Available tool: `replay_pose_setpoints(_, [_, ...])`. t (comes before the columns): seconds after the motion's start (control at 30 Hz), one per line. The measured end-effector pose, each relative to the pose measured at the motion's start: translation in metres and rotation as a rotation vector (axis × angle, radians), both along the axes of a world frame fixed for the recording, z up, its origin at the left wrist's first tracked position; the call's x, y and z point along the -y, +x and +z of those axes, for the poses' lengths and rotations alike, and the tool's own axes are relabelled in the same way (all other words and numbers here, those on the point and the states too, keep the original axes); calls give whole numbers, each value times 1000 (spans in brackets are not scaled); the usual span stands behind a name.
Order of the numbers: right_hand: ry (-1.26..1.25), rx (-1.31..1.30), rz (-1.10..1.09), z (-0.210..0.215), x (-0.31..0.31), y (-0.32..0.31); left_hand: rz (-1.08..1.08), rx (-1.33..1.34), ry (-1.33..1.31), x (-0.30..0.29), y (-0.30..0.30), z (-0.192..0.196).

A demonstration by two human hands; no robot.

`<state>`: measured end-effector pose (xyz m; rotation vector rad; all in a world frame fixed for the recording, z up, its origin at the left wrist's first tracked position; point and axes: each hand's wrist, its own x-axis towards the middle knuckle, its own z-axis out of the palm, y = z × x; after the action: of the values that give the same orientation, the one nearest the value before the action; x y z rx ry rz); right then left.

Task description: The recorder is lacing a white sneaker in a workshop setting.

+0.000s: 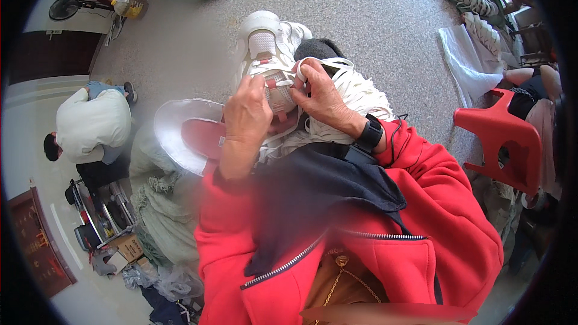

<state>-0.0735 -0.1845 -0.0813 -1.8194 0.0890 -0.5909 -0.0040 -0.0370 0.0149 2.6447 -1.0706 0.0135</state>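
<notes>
We are mid-lacing: our left hand [245, 114] pinches the upper of the white mesh sneaker with red trim [269, 60] on our lap, and our right hand [322, 97] grips a flat white lace [319, 62] at the eyelets. Next calls for fine threading, we judge; the loose white lace bundle [361, 93] at 3 o'clock could tangle, white-and-red sole [186, 129] at 9, red plastic stool [503, 138] well apart.

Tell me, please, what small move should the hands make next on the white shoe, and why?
Probably draw the white lace through and snug it. Both hands meet at the eyelet area of the white shoe on the lap: the right hand pinches the lace there, and the left hand steadies the shoe's side. A bundle of white laces lies beside them. Whether the lace tip has passed an eyelet is hidden.
</notes>
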Motion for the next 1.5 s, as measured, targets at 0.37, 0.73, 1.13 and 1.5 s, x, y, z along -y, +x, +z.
replay_pose_setpoints(0.37, [8,5,5,0,-2,5,-24,119,135,26,9,-25])
replay_pose_setpoints(0.73, [-17,34,10,2,-2,4,-120,200,160,17,9,-13])
replay_pose_setpoints(1.13, [27,-59,51,5,7,4,549,474,232,-209,-13,147])
replay_pose_setpoints(1.5, [-290,-32,202,28,23,23,248,-753,-1540,-136,-3,106])
